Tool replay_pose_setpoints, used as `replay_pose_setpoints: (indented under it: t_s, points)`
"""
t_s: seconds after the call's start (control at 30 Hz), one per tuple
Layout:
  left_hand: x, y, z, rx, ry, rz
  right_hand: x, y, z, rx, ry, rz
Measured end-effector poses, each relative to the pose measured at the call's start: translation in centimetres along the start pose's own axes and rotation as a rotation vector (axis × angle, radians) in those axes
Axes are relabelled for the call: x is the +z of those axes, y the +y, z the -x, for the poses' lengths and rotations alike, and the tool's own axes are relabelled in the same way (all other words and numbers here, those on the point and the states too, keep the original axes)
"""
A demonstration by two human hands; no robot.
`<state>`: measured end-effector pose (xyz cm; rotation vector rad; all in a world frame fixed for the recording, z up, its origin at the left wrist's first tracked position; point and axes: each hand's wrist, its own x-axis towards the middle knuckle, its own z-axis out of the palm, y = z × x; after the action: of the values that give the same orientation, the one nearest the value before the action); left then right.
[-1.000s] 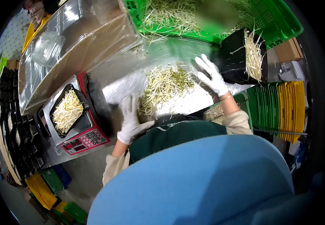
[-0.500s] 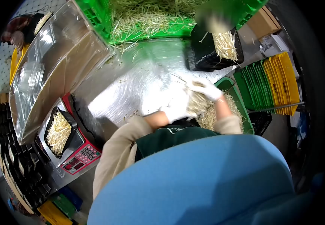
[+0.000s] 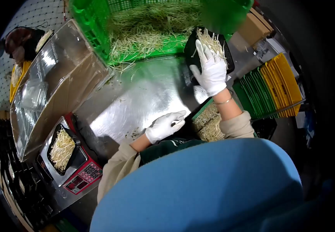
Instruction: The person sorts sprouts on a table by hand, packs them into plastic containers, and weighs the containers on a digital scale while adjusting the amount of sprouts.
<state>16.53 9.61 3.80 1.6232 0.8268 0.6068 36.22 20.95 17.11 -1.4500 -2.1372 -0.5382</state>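
Note:
My right hand [image 3: 213, 73], in a white glove, is open with its fingers stretched over the near side of a black basket [image 3: 191, 47]. Bean sprouts [image 3: 210, 40] are heaped in that basket beyond the fingertips; whether the fingers touch them I cannot tell. Lower and to the left, my gloved left hand [image 3: 165, 125] hovers over the steel table [image 3: 132, 100]. Its fingers point right, loosely bent, with a gap to the thumb and nothing seen between them. Under my right forearm, a green tub holds more sprouts [image 3: 210, 129], partly hidden.
A red and silver scale [image 3: 83, 174] bears a black tray of sprouts [image 3: 62, 150] at left. Behind it stands a carton [image 3: 65, 83] with clear plastic packs. A green crate [image 3: 92, 38] of sprouts lies at the back. Green and yellow baskets [image 3: 279, 83] are stacked at right.
My hands have parted from the sprouts beside the tub. The right hand has moved up to the black basket, the left a little leftward. The view has shifted slightly.

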Motion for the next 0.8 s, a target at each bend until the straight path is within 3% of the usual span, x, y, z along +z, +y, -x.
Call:
replay_pose_setpoints:
  t_s: [0.03, 0.07, 0.13, 0.17, 0.23, 0.33, 0.4, 0.5, 0.6, 0.63, 0.73, 0.8]
  points:
    - [-0.9, 0.3, 1.5, 0.025, 0.118, 0.038, 0.9, 0.9, -0.2, -0.042, -0.012, 0.042]
    - [-1.9, -0.1, 3.0, 0.073, 0.234, 0.002, 0.9, 1.5, 0.5, 0.055, -0.145, 0.03]
    - [-3.4, -4.4, 6.3, 0.091, 0.521, -0.11, 0.6, 3.3, 1.3, -0.023, -0.067, 0.175]
    - [-3.8, -6.5, 8.2, 0.086, 0.54, -0.108, -0.1, 3.7, 1.7, -0.016, -0.089, 0.207]
    - [-4.3, -8.9, 11.0, -0.099, 0.897, -0.069, -1.3, 2.5, 0.6, -0.026, -0.011, 0.104]
    - [-3.9, -10.5, 12.9, -0.226, 1.005, 0.158, 0.8, -4.3, -4.3, -0.12, -0.029, -0.195]
    - [-3.9, -12.5, 13.6, -0.271, 1.073, 0.279, 7.6, -8.3, -6.5, -0.241, -0.052, -0.277]
    - [-5.9, -13.3, 14.1, -0.248, 0.909, 0.373, 19.4, -11.4, -11.2, -0.057, -0.138, -0.372]
    - [-7.1, -4.1, 12.8, -0.406, 1.002, 0.795, 23.5, -11.1, -20.0, 0.076, -0.212, -0.245]
    - [-6.9, -5.0, 12.7, -0.382, 1.001, 0.72, 22.1, -10.9, -24.2, 0.198, -0.649, -0.217]
    - [-7.1, -6.9, 12.1, -0.426, 1.002, 0.729, 29.3, -7.7, -31.3, 0.17, -0.153, -0.336]
    - [-7.5, -7.4, 11.8, -0.469, 0.995, 0.788, 30.8, -6.6, -35.2, 0.147, -0.123, -0.209]
